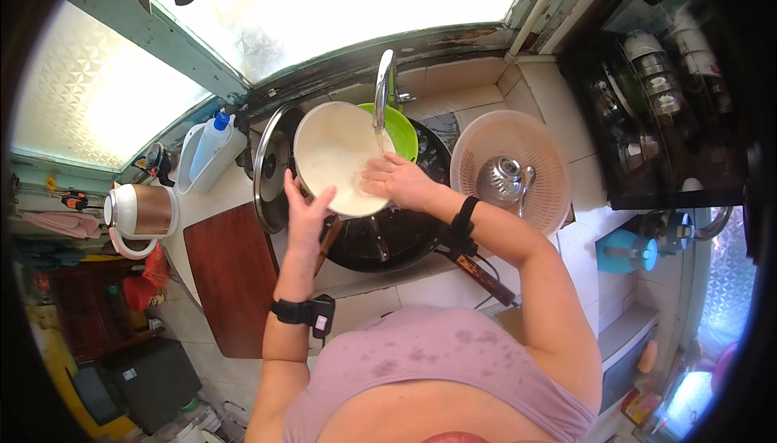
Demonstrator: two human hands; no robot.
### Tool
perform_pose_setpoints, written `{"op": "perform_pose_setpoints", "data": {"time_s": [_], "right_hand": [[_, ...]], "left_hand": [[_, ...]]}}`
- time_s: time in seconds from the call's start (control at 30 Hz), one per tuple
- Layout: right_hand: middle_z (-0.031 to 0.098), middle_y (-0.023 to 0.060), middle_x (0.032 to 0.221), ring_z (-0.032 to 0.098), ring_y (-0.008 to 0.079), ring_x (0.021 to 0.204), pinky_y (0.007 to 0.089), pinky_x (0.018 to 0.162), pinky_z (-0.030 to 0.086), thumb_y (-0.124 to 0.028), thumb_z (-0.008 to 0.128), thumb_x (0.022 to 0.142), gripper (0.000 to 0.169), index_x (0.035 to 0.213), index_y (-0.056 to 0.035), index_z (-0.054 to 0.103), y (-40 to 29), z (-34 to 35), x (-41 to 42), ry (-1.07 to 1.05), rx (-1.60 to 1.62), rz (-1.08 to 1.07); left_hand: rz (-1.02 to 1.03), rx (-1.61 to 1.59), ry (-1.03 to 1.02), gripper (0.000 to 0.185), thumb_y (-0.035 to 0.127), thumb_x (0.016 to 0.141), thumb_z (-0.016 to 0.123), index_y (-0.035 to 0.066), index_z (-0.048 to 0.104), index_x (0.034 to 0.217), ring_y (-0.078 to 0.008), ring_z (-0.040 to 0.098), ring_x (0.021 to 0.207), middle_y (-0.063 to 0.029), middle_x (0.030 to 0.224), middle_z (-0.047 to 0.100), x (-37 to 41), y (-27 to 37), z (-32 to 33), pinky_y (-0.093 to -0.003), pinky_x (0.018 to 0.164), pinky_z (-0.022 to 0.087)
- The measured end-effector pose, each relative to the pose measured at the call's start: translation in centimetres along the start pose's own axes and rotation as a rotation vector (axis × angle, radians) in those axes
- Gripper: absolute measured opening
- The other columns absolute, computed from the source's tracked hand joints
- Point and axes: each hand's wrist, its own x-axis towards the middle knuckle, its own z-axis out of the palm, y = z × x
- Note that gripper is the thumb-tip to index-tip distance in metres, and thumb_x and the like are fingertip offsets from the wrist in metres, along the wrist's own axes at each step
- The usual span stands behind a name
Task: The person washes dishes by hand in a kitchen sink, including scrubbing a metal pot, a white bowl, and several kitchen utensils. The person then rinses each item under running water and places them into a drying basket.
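My left hand (306, 203) grips the near left rim of a cream-coloured bowl (331, 145), which is tilted beneath a chrome faucet (383, 87). Water runs from the spout into the bowl. My right hand (397, 182) lies at the bowl's right inner side, palm down with fingers spread, in the running water. Behind the bowl, partly covered, is a green plastic basin (402, 130). A large dark wok (358, 248) with a wooden handle (485, 280) sits below them, with water and a dark-handled utensil in it.
Right of the wok stands a pink plastic colander (555, 169) holding metal items. A glass pan lid (267, 169) leans at the left, beside a reddish-brown cutting board (230, 279). Farther left are an electric kettle (145, 209) and a white caddy (209, 169) with a bottle.
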Motion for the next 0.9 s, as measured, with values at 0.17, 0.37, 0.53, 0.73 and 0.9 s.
{"op": "perform_pose_setpoints", "data": {"time_s": [0.17,0.37,0.53,0.73,0.9], "right_hand": [[0.066,0.0120,0.088,0.061,0.0309,0.092,0.0400,0.081,0.048,-0.011,0.056,0.080,0.019,0.099,-0.0110,0.061,-4.3,0.9,2.8,-0.067,0.745,0.369],[0.063,0.0029,0.111,0.058,0.0201,0.107,0.0355,0.096,0.039,-0.017,0.061,0.075,0.031,0.106,-0.0133,0.062,2.5,-0.2,-0.3,-0.139,-0.034,-0.126],[0.065,-0.0019,0.101,0.059,0.0190,0.097,0.0346,0.091,0.041,-0.016,0.056,0.075,0.022,0.096,-0.0156,0.064,1.3,1.3,-0.5,-0.210,0.130,-0.048],[0.061,0.0125,0.108,0.052,0.0316,0.111,0.0436,0.096,0.039,-0.033,0.066,0.077,0.034,0.104,-0.0126,0.063,-2.9,-0.6,0.8,-0.115,0.398,-0.051],[0.053,0.0217,0.121,0.051,0.0344,0.113,0.0428,0.098,0.039,-0.049,0.064,0.079,0.064,0.121,-0.0026,0.051,1.0,0.4,-0.3,0.177,0.259,0.728]], "left_hand": [[-0.014,-0.141,0.022,0.065,0.014,0.083,0.053,0.015,0.020,0.139,-0.0298,0.054,0.107,-0.0140,0.126,0.044,-0.3,-4.9,3.4,-0.0436,0.078,0.054],[-0.313,-0.010,-0.192,0.060,0.015,0.081,0.046,0.009,0.024,0.137,-0.0282,0.064,0.090,-0.0172,0.115,0.053,1.0,-1.6,-1.3,-0.0392,0.071,0.056],[-0.202,0.094,-0.009,0.077,0.019,0.084,0.057,0.011,0.010,0.143,-0.0289,0.056,0.105,-0.0182,0.128,0.043,0.2,-2.5,0.6,-0.0397,0.073,0.056],[-0.311,-0.038,-0.050,0.063,0.013,0.078,0.041,0.008,0.020,0.137,-0.0362,0.064,0.089,-0.0225,0.119,0.050,1.0,-2.3,-1.1,-0.0459,0.071,0.057],[-0.316,0.148,-0.010,0.064,0.018,0.078,0.043,0.009,0.019,0.137,-0.0353,0.064,0.087,-0.0219,0.117,0.052,1.8,0.1,-1.8,-0.0432,0.072,0.056]]}}
